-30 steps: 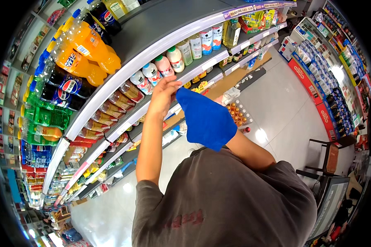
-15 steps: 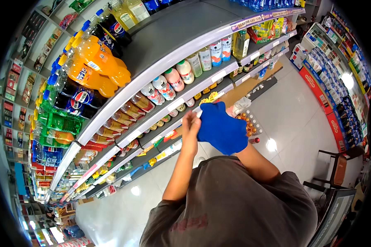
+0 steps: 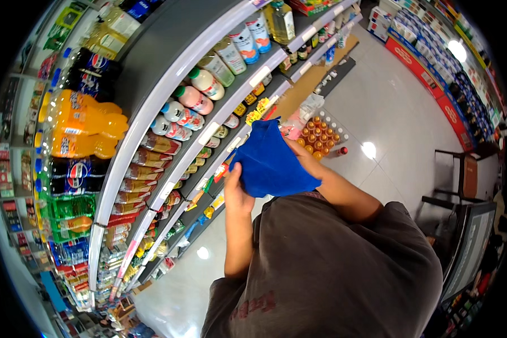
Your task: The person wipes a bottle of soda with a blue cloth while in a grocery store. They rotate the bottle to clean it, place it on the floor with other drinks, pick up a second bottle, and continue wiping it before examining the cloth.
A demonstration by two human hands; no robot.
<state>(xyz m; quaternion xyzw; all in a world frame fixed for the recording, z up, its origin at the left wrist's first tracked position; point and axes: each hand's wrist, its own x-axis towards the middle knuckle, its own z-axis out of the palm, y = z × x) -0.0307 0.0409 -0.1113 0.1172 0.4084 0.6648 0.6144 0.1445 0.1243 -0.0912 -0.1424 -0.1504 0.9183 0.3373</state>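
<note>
A blue cloth (image 3: 273, 160) is spread between my two hands in front of my chest, its top corner pointing toward the shelves. My left hand (image 3: 238, 188) pinches the cloth's lower left edge, thumb upright against it. On the other side my right hand (image 3: 307, 158) grips the right edge; most of its fingers are hidden behind the fabric. Beyond the cloth, on the lower shelf, stand white-and-red bottles (image 3: 177, 121) and a pink bottle (image 3: 193, 99).
A long store shelf (image 3: 172, 73) runs along my left, with orange soda bottles (image 3: 87, 124) and dark cola bottles (image 3: 79, 174) at its end. Orange-capped bottles (image 3: 319, 137) stand on the floor ahead. A chair (image 3: 467, 174) and a screen (image 3: 470, 248) are at right.
The cloth, earlier draped over my right hand, is now spread out between both hands. Both hands have lowered slightly and shifted left in view. The view itself has turned.
</note>
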